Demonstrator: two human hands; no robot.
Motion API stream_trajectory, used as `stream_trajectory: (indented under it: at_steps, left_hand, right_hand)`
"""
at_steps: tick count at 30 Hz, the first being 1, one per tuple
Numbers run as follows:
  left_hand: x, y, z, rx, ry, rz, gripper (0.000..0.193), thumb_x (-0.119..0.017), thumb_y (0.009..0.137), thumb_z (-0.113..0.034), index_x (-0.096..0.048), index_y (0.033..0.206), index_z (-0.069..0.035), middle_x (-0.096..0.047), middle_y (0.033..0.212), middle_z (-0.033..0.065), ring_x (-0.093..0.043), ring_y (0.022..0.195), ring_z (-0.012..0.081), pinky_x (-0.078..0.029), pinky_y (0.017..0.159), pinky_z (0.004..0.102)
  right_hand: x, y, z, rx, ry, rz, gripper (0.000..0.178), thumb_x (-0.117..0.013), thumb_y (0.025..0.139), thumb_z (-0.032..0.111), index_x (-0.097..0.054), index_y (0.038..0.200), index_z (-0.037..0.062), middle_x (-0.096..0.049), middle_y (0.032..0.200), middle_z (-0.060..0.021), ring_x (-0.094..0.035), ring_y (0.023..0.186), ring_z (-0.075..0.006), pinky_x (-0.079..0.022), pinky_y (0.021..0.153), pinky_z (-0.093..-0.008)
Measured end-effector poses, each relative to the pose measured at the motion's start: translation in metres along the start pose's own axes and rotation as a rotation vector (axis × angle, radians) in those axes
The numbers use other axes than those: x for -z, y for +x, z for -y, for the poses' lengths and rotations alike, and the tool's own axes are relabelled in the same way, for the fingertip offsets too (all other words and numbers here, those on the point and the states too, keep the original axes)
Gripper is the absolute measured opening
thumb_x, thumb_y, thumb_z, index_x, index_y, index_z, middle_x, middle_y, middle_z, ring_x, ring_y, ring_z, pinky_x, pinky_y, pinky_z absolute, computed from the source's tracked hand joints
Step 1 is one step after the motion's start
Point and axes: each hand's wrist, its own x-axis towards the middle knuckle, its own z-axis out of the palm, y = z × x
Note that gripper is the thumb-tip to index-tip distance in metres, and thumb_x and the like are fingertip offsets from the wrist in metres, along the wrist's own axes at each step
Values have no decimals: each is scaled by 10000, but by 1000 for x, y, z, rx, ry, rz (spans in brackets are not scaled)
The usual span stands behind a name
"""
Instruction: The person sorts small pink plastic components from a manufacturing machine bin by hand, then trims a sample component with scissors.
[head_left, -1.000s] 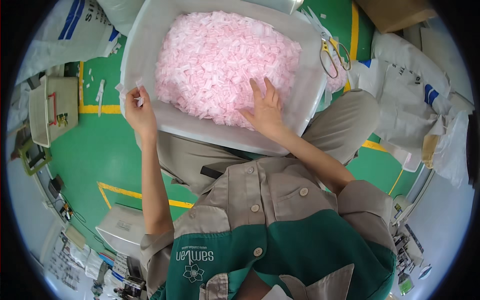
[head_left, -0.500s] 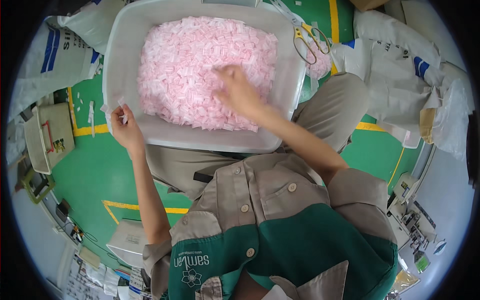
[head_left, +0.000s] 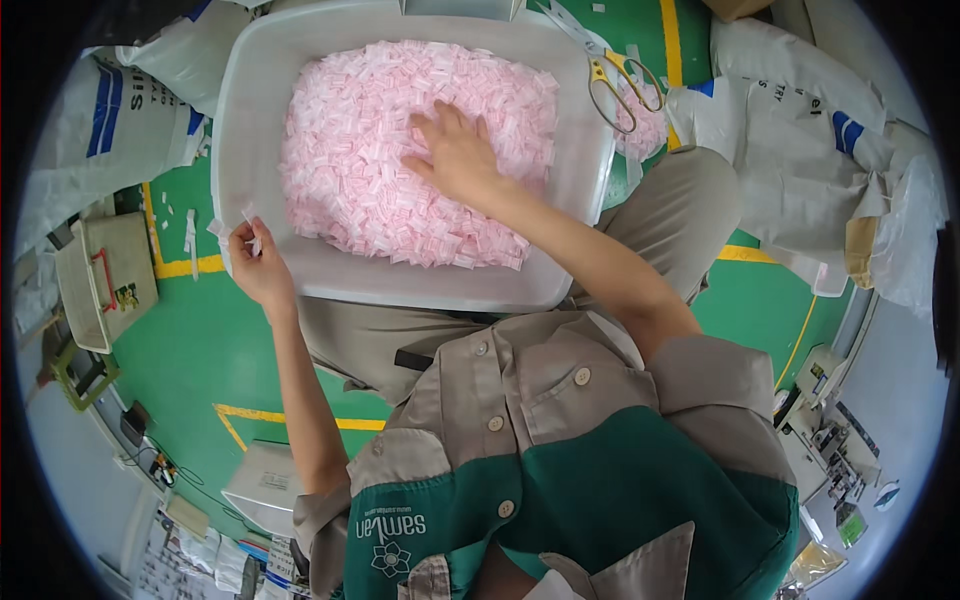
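A large grey-white plastic tub (head_left: 252,120) rests before me, partly against my legs. Heaped inside it are many small pink-and-white sachets (head_left: 350,130). My right hand (head_left: 458,155) lies on the heap with its fingers spread, holding nothing that I can see. At the tub's left rim, my left hand (head_left: 258,262) is closed in a pinch on a few small white sachets (head_left: 250,214), one poking out past the fingertips. Yellow-handled scissors (head_left: 612,82) lie over the tub's right rim, blades toward the far side.
Beyond the right rim sits a clear bag of pink sachets (head_left: 640,125). White sacks flank me, one at the left (head_left: 140,125) and one at the right (head_left: 765,160). A beige bin (head_left: 125,260) stands on the green floor (head_left: 180,350), among scattered white scraps.
My right hand has shifted slightly up and left over the heap, and its fingers have spread and settled. My left hand keeps its pinch at the rim. The whole view has shifted slightly.
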Motion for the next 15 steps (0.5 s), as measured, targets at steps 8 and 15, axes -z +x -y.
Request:
stream_trajectory:
  at_steps: [8,15]
  left_hand:
    - [-5,4,0,-25,-44,-1,243,-659,919,-245,-629,916,-4,-591,789,24,-482,696,116,-422,625,265]
    - [-3,3,1,14,17,4,248,-657,920,-251,-627,915,-6,-584,783,22,-481,700,116,-415,617,264]
  right_hand:
    - [12,84,-26,20,-70,-319,672,-604,864,497,-463,1386,97,-409,1406,-191,-361,1326,-379,-249,1092,-590]
    - [-8,107,47,140,-200,28,790,-532,848,635,-375,1459,161,-331,1497,-157,-244,1416,-346,-167,1092,-675]
